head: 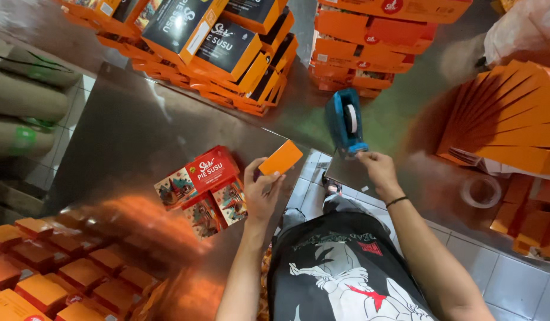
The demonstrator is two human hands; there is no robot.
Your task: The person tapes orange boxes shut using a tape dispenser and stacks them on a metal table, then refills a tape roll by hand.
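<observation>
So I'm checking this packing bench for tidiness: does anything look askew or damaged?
Nothing looks damaged. The left hand holds a small orange box, and the right hand is at the blue tape dispenser. Only the box stacks at the back lean unevenly.

This looks like a packing room of a small food business rather than a home. A bare steel table (138,125) runs in an L around the person, and it is loaded with stock: printed orange and black cartons (227,47) stacked along its far edge, a fan of flat unfolded orange boxes (506,113) at its right end, and rows of small orange boxes (67,267) at the near left corner. A blue tape dispenser (346,122) and a roll of clear tape (480,191) lie on it. The floor (518,279) is pale tile.
</observation>
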